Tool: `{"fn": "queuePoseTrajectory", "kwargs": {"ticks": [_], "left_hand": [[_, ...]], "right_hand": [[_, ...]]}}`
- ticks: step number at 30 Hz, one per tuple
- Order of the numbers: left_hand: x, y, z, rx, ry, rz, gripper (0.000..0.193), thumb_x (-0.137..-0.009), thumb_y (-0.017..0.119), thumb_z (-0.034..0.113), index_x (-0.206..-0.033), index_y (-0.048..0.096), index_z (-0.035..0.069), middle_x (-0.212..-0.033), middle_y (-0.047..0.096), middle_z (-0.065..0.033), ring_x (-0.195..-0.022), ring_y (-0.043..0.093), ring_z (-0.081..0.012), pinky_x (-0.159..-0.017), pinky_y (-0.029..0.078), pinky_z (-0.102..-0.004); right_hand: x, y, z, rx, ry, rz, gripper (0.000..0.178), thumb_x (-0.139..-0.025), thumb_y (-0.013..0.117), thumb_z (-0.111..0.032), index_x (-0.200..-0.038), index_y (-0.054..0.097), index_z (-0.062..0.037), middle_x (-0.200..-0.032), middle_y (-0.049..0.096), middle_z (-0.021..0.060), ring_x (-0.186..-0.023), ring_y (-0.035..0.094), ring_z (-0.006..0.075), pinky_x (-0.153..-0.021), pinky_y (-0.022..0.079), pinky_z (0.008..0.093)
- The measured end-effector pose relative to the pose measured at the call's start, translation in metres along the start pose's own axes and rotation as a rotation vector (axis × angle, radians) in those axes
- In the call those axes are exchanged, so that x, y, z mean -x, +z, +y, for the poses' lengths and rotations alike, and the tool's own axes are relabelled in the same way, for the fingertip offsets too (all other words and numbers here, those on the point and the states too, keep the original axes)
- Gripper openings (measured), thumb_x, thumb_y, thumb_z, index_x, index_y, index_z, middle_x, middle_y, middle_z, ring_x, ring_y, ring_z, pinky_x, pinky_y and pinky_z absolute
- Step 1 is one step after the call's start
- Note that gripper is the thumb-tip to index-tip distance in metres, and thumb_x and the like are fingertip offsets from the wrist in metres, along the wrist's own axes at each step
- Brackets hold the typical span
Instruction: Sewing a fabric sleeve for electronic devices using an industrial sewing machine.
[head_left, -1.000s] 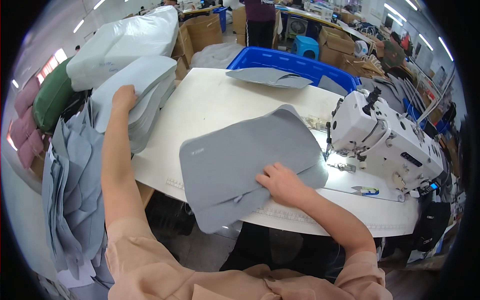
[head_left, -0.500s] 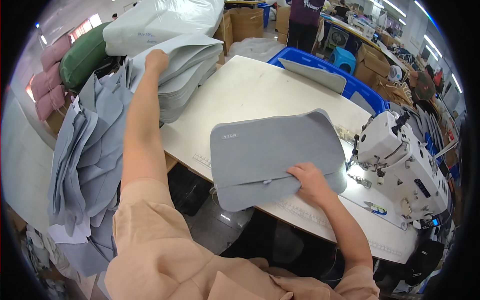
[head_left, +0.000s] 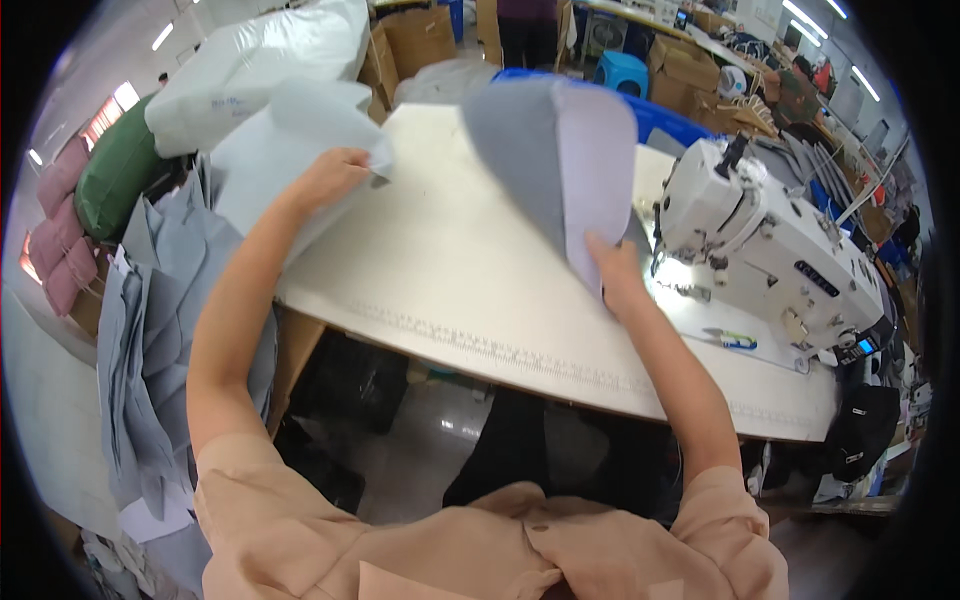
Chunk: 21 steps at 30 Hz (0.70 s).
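My left hand (head_left: 338,180) is closed on the right edge of a light grey fabric panel (head_left: 285,140), over the far left of the white table (head_left: 440,240). In my right hand (head_left: 618,275) a two-tone grey fabric panel (head_left: 540,150) is gripped by its near end. That panel is raised and tilted over the table's far side, its far end blurred by motion. To the right of this hand stands a white sewing machine (head_left: 770,220), its lamp lit. Small snips with a green and blue handle (head_left: 738,341) lie on the machine's bed.
Grey cut pieces (head_left: 150,350) hang in a pile at the left. Behind them are a green bundle (head_left: 125,175), pink bundles (head_left: 60,250) and a big white plastic-wrapped pack (head_left: 250,70). A blue bin (head_left: 680,122) stands beyond the table. A ruler scale (head_left: 500,348) runs along its front edge.
My right hand has lifted the panel off the near table and swung it away, turning it. My left hand has drawn a light grey panel rightward from the stack. The view has shifted.
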<state>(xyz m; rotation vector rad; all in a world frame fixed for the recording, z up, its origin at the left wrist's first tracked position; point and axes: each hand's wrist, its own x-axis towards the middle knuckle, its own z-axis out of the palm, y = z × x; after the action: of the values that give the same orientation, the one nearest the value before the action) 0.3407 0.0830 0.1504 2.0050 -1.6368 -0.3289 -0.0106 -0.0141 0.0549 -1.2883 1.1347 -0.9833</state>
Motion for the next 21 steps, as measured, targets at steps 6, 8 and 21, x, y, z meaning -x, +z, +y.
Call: {"fn": "queuePoseTrajectory", "kwargs": {"ticks": [6,8,21], "left_hand": [[0.067,0.107,0.026,-0.228,0.226,-0.305,0.026,-0.08,0.048,0.023,-0.09,0.054,-0.001,-0.096,0.053,-0.0191,-0.088,0.052,-0.0358,-0.077,0.042,-0.0397],[0.086,0.107,0.034,-0.468,0.082,-0.249,0.034,-0.082,0.05,0.031,-0.105,0.051,0.006,-0.105,0.051,-0.0185,-0.093,0.052,-0.0353,-0.08,0.042,-0.041],[0.108,0.112,-0.035,-0.406,-0.053,0.66,0.042,-0.073,0.062,0.033,-0.103,0.055,0.005,-0.112,0.048,-0.0182,-0.107,0.042,-0.0339,-0.086,0.035,-0.045]], "right_hand": [[-0.015,-0.005,-0.022,-0.129,-0.134,0.016,0.056,-0.077,0.061,-0.02,-0.114,0.04,0.0144,-0.113,0.05,0.0188,-0.099,0.05,0.0245,-0.087,0.039,0.0307],[-0.011,-0.001,-0.03,-0.076,-0.101,0.032,0.057,-0.077,0.061,-0.021,-0.115,0.039,0.0146,-0.113,0.05,0.0188,-0.1,0.05,0.0245,-0.088,0.038,0.0307],[-0.003,-0.012,-0.027,0.02,-0.107,0.014,0.064,-0.075,0.064,-0.025,-0.116,0.036,0.0149,-0.115,0.047,0.0214,-0.103,0.048,0.0262,-0.089,0.038,0.0314]]}}
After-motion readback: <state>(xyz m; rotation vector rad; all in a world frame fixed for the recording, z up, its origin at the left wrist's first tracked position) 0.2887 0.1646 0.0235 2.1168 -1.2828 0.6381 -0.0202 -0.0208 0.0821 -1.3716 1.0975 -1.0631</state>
